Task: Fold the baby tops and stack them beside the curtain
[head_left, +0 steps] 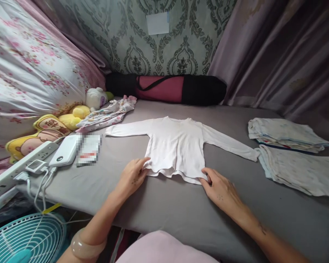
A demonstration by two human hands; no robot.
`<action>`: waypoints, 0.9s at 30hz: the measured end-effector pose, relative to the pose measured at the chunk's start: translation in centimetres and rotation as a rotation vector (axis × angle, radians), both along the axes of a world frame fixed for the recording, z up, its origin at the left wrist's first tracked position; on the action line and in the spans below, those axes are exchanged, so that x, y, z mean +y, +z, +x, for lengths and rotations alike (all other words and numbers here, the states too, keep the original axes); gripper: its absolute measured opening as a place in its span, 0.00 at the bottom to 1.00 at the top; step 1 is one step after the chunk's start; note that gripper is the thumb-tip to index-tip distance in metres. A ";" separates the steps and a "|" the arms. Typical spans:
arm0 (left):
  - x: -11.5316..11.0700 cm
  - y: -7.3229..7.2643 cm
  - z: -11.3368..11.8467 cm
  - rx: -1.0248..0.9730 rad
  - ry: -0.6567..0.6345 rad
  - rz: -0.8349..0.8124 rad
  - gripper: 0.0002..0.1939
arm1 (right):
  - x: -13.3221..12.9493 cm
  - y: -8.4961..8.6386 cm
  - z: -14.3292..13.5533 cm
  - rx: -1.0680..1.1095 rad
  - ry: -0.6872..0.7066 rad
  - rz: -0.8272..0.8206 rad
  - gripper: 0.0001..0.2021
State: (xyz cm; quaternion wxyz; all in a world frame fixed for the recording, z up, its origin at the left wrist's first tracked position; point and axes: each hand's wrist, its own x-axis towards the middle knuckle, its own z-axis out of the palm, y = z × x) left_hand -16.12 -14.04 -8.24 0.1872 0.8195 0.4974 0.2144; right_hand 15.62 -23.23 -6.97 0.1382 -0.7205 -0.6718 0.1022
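A small white long-sleeved shirt [177, 146] lies spread on the grey sheet, its neck toward the wall and both sleeves stretched out sideways. My left hand [133, 177] pinches the shirt's lower left corner between thumb and fingers. At the lower right corner, my right hand [219, 188] grips the hem the same way. The hem between them is wavy and slightly raised. The right sleeve's cuff reaches the folded clothes [301, 170] at the right.
Behind the shirt lies a long black and pink bag [164, 88]. Printed clothing [112, 114], plush toys [74, 117], a white power bank [65, 150] and a power strip [24, 168] line the left. A blue fan [30, 237] stands at the lower left.
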 end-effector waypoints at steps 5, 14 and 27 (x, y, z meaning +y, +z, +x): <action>0.9 0.9 -1.5 0.054 -0.067 0.029 0.21 | 0.1 0.6 0.7 -0.006 0.041 -0.048 0.17; 2.4 2.5 -3.7 0.253 -0.217 0.056 0.19 | -0.6 1.9 1.8 -0.185 0.114 -0.007 0.18; 3.2 2.3 -4.4 0.264 -0.422 0.084 0.18 | -0.3 3.5 1.7 -0.220 0.389 -0.141 0.13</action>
